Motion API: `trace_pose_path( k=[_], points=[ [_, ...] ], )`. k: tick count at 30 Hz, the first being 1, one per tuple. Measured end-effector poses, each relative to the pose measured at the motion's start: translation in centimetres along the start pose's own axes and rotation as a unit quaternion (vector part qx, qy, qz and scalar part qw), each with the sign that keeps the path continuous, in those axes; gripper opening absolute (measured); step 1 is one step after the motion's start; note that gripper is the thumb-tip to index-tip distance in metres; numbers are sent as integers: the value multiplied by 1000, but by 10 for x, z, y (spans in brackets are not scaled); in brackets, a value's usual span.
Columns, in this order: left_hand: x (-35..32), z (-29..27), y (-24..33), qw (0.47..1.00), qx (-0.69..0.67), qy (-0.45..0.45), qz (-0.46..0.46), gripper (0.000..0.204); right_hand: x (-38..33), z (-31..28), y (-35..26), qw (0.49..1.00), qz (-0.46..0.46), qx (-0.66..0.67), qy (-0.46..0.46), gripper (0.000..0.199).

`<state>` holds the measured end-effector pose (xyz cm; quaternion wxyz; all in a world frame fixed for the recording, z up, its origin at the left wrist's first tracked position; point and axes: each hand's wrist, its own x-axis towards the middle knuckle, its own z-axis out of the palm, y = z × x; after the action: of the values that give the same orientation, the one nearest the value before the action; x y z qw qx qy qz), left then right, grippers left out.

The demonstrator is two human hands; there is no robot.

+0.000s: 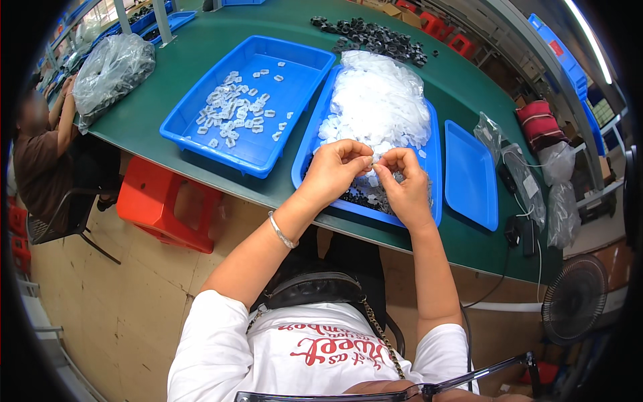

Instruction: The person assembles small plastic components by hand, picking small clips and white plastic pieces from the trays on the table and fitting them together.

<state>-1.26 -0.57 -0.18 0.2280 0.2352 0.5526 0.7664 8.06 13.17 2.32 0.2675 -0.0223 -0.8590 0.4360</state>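
My left hand (335, 169) and my right hand (402, 179) meet over the near end of a blue tray (437, 174), fingertips pinched together on a small white plastic part (372, 163). That tray holds a big heap of white plastic pieces (378, 100) and some small black parts (365, 197) at its near edge. To the left, a second blue tray (187, 124) carries scattered small white assembled pieces (234, 110). Both hands hover just above the tray's contents.
An empty blue lid or tray (470, 175) lies right of my hands. Black parts (375, 37) are piled at the far side of the green table (134, 137). A clear plastic bag (110, 70), a red stool (167, 204), another seated person (47, 154), bags and cables (529, 194), a fan (575, 298).
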Motion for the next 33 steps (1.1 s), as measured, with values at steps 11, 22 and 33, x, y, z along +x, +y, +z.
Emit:
trace_pose_path(
  k=[11, 22, 33],
  points=[
    [-4, -2, 5, 992, 116, -46, 34, 16, 0, -4, 2, 1000, -5, -9, 21, 23],
    [-4, -2, 5, 992, 89, -82, 20, 18, 2, -14, 5, 988, 71, 120, -67, 19],
    [-1, -2, 5, 998, -3, -62, -32, 17, 0, -50, -13, 967, 83, -207, -124, 14]
  ],
)
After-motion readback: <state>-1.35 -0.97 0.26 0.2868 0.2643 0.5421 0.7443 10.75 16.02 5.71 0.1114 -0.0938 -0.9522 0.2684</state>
